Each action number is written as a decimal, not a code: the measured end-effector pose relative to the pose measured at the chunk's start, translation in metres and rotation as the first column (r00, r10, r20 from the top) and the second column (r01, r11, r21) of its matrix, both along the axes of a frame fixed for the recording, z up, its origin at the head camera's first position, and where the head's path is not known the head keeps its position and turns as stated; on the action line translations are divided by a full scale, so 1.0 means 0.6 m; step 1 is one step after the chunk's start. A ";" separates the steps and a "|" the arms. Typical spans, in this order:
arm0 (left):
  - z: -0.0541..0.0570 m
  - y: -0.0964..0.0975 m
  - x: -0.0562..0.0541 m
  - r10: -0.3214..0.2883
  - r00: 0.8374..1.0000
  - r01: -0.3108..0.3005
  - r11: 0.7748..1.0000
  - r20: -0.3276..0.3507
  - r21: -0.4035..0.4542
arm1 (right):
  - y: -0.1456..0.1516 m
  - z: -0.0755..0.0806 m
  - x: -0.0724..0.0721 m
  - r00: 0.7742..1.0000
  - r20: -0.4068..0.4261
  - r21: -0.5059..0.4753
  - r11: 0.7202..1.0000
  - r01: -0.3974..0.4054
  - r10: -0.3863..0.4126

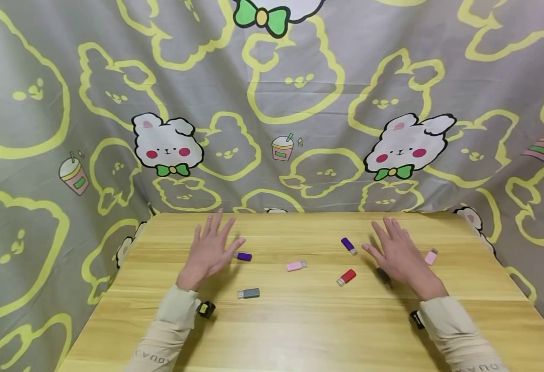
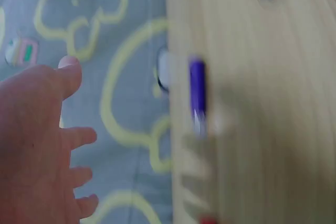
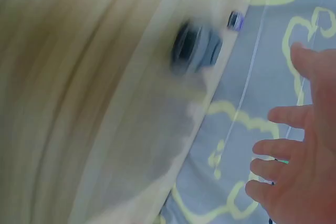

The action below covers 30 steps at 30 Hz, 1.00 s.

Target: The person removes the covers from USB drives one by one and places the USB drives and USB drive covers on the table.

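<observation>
My left hand (image 1: 208, 252) is held above the table with fingers spread and nothing in it. Just past its thumb lies a purple USB stick (image 1: 244, 257), partly covered by the hand in the head view. Below that is a grey USB stick (image 1: 248, 293). My right hand (image 1: 398, 253) is likewise spread and holds nothing. It partly hides a black USB stick (image 1: 384, 277). A pink USB stick (image 1: 432, 257) lies to its right. To its left are a second purple USB stick (image 1: 348, 246) and a red USB stick (image 1: 346, 277).
Another pink USB stick (image 1: 296, 265) lies mid-table between the hands. The wooden table (image 1: 290, 330) meets a grey curtain (image 1: 272, 181) with yellow rabbit outlines along its back edge. A bit of red (image 2: 208, 220) shows at the bottom of the left wrist view.
</observation>
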<state>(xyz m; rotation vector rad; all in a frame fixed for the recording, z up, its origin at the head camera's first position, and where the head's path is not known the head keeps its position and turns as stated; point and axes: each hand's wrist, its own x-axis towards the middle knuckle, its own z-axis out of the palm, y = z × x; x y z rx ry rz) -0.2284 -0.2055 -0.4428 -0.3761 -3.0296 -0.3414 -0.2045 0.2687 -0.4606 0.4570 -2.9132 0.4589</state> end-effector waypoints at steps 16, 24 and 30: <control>0.052 0.204 0.018 -0.207 0.939 0.303 0.878 -0.276 0.370 | -0.102 -0.007 -0.035 0.999 -0.019 -0.132 0.990 -0.045 0.043; 0.055 0.253 0.028 -0.227 0.935 0.349 0.735 -0.273 0.582 | -0.128 -0.017 -0.040 0.999 0.012 -0.119 0.992 -0.033 0.034; 0.043 0.264 0.026 -0.271 0.930 0.367 0.704 -0.248 0.608 | -0.126 -0.013 -0.041 0.988 0.155 -0.149 0.988 0.034 -0.011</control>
